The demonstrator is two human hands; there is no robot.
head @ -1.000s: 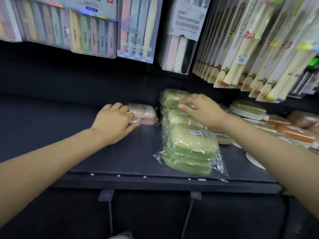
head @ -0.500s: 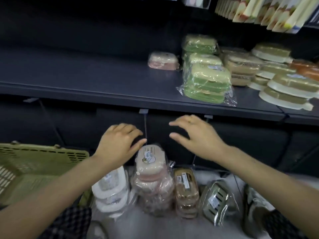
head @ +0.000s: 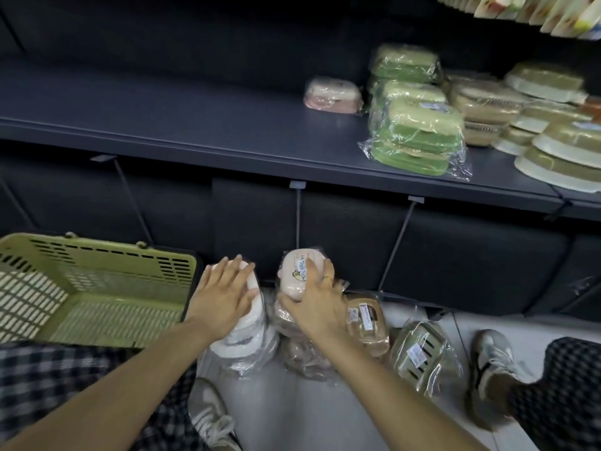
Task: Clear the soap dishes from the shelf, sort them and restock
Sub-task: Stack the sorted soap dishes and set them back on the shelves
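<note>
On the floor below the dark shelf [head: 195, 138] stand wrapped stacks of soap dishes. My left hand [head: 224, 294] lies flat, fingers straight, on top of the white stack [head: 247, 340]. My right hand [head: 317, 299] grips the top pink soap dish [head: 294, 275] of the pink stack, fingers curled over it. A brown stack [head: 367, 323] and an olive slotted dish [head: 421, 353] lie to the right. On the shelf sit one pink dish [head: 333, 94], green stacks [head: 419, 135], brown ones [head: 487, 105] and cream-and-olive ones [head: 562, 148].
A green plastic basket [head: 97, 278] stands on the floor at the left, beside my checked trouser leg. My shoes [head: 494, 369] rest on the white floor at the right and near the bottom centre. Toothbrush packs [head: 533, 11] hang at the top right. Wire price-tag holders jut from the shelf edge.
Both hands came off the shelf and dropped to the floor stacks. The left now lies on the white stack; the right has closed round the top pink dish.
</note>
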